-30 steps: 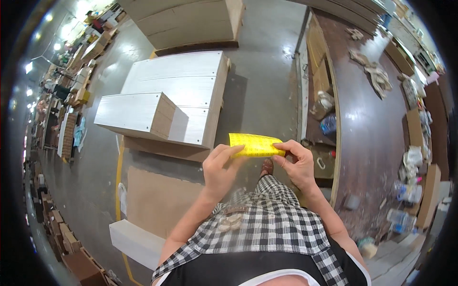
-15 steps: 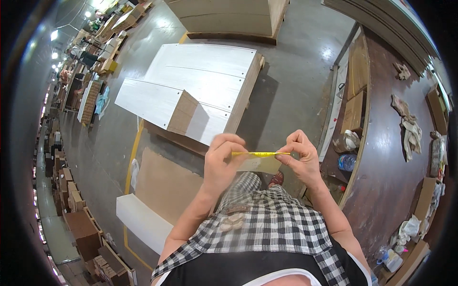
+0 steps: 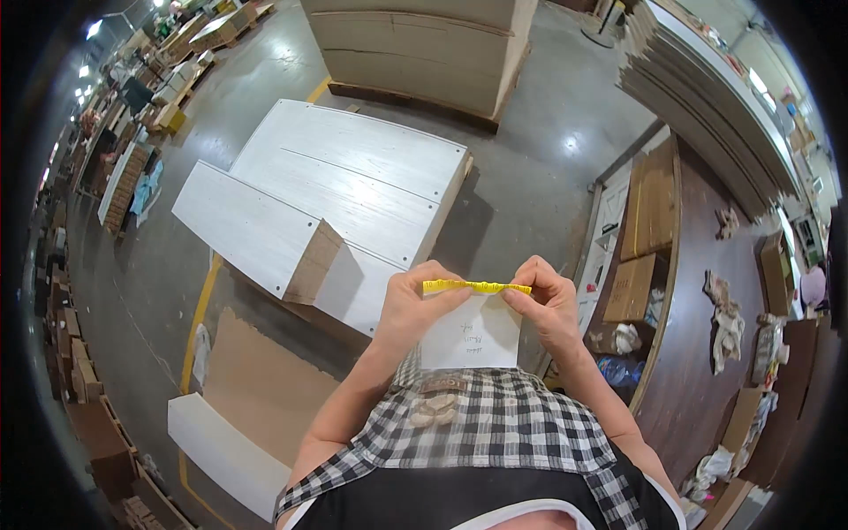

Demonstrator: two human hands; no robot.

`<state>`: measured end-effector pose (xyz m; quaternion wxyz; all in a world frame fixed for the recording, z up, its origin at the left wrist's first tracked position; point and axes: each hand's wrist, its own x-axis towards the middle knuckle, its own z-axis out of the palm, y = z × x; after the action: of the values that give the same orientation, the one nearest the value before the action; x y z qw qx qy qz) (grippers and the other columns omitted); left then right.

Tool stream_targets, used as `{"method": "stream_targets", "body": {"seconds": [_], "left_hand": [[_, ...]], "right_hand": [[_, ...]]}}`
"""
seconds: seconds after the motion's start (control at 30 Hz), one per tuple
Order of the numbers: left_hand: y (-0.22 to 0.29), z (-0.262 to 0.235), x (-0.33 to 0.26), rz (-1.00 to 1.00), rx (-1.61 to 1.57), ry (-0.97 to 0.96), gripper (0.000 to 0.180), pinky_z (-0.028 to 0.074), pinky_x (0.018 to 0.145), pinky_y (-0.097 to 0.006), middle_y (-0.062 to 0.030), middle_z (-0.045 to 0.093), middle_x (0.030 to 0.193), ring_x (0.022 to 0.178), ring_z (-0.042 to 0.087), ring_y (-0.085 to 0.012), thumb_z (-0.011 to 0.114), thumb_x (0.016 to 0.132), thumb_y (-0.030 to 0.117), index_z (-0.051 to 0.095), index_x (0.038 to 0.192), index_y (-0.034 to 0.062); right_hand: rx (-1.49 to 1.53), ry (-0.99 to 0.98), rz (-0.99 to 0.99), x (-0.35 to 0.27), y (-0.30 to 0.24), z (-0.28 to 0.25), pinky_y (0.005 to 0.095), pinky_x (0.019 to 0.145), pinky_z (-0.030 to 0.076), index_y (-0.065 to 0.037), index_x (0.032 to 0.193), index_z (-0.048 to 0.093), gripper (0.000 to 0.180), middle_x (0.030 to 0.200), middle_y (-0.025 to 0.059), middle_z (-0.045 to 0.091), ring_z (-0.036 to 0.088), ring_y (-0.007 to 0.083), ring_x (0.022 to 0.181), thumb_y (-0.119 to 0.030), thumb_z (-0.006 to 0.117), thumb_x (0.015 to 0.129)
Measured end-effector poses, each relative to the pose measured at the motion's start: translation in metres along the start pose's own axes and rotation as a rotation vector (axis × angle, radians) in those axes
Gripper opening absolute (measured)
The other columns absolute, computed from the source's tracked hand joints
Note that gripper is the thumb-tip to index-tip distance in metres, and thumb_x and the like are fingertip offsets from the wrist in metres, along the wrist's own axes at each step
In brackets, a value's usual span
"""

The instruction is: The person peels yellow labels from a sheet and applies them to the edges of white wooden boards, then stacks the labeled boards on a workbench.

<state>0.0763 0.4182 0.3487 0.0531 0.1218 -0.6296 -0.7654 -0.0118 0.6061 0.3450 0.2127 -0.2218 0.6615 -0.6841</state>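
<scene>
In front of our black-and-white checked cloth apron (image 3: 503, 428), our left hand (image 3: 413, 305) and right hand (image 3: 549, 299) pinch a thin yellow-and-white paper sheet (image 3: 470, 334); so far, only its top looks folded, the rest hangs flat

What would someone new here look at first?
Probably the bright yellow strip topping a white sheet, held near the middle in the person's left grip and right grip. Next come the big, shiny white panels, up and left of them, then the black-and-white checked bib just below the sheet.
</scene>
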Motion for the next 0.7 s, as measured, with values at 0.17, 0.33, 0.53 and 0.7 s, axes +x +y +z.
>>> {"method": "stream_targets", "body": {"seconds": [0.17, 0.33, 0.53, 0.7], "left_hand": [[0.01, -0.044, 0.035, -0.019, -0.028, 0.087, 0.007, 0.044, 0.064, -0.02, -0.0013, 0.061, 0.078, 0.073, 0.056, -0.0058, 0.068, 0.079, 0.005, 0.066, 0.082, -0.001], [0.011, -0.068, 0.068, -0.072, -0.133, 0.191, 0.007, 0.044, 0.061, -0.02, -0.0017, 0.062, 0.078, 0.07, 0.056, -0.006, 0.067, 0.079, 0.005, 0.065, 0.081, -0.002], [0.009, -0.086, 0.115, -0.053, -0.175, 0.377, 0.008, 0.044, 0.059, -0.019, -0.0038, 0.063, 0.075, 0.067, 0.056, -0.0061, 0.066, 0.08, 0.005, 0.065, 0.082, -0.0028], [-0.002, -0.096, 0.171, -0.093, -0.166, 0.576, 0.007, 0.044, 0.061, -0.02, -0.0035, 0.064, 0.076, 0.069, 0.056, -0.0069, 0.066, 0.08, 0.005, 0.066, 0.083, -0.002]], "right_hand": [[0.031, -0.065, 0.029, 0.062, 0.004, 0.028, 0.0221, 0.071, 0.039, 0.001, 0.08, 0.064, 0.006, 0.082, 0.0006, 0.052, 0.05, 0.0085, 0.076, -0.004, 0.066, 0.078], [0.041, -0.128, 0.084, 0.123, 0.013, 0.039, 0.0201, 0.068, 0.036, 0.001, 0.077, 0.063, 0.008, 0.083, -0.0004, 0.051, 0.047, 0.007, 0.076, -0.005, 0.068, 0.079], [0.191, -0.24, 0.181, 0.203, 0.04, 0.04, 0.0202, 0.066, 0.036, 0.0, 0.073, 0.061, 0.011, 0.081, -0.0007, 0.05, 0.046, 0.0066, 0.073, -0.006, 0.067, 0.08], [0.19, -0.371, 0.193, 0.29, 0.064, 0.034, 0.021, 0.066, 0.035, 0.0, 0.072, 0.061, 0.014, 0.08, -0.0007, 0.05, 0.044, 0.0073, 0.071, -0.008, 0.068, 0.081]]}}
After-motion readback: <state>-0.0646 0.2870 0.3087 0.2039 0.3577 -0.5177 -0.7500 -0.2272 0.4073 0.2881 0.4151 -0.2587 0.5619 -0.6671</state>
